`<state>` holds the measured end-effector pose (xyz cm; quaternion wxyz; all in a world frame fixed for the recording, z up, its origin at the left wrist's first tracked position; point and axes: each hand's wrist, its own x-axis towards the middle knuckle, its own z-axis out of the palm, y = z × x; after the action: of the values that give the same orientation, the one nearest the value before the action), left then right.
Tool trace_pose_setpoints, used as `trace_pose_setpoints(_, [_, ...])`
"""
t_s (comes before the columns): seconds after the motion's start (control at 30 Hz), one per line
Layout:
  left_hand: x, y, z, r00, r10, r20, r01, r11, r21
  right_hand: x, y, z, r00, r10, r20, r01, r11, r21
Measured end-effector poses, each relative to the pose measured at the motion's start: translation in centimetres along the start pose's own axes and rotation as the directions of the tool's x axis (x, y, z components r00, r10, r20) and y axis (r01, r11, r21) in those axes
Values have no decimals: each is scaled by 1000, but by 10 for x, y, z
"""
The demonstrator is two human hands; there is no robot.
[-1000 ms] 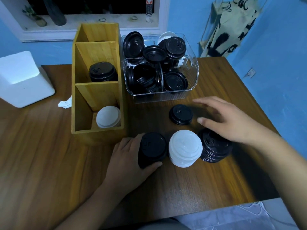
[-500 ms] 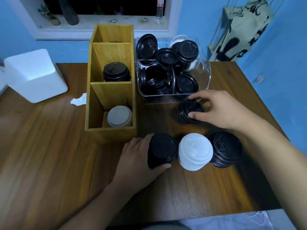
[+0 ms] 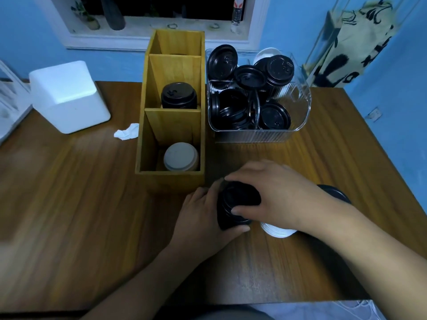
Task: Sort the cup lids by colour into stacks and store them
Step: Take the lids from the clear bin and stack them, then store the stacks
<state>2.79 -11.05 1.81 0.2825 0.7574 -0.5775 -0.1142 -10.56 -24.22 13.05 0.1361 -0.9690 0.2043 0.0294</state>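
Head | left hand [image 3: 198,218] fingers clasp black lid stack [image 3: 231,213] | right hand [image 3: 284,195] fingers clamp its top

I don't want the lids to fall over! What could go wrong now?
The black stack is tall, the left hand gripping its side and the right hand gripping its top; an uneven push might tip it.
The right wrist lies over the white stack, so pulling away could knock it.
The clear bin is heaped above its rim; lids may slide out.
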Motion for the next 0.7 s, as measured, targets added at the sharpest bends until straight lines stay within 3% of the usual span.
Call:
trace_pose_setpoints(0.13, [0,-1,1,1000,-11,15,11,1000,-6,1,-5,10,997,13,74,-11,999,-33])
trace_pose_setpoints(0.6, [-2,-1,3,999,44,-22,-44,999,28,7,-3,15,991,22,130,-10,996,-93])
trace_pose_setpoints(0.7, [-3,-2,3,997,71,-40,-70,997,32,11,8,1,991,-7,134,4,1000,21])
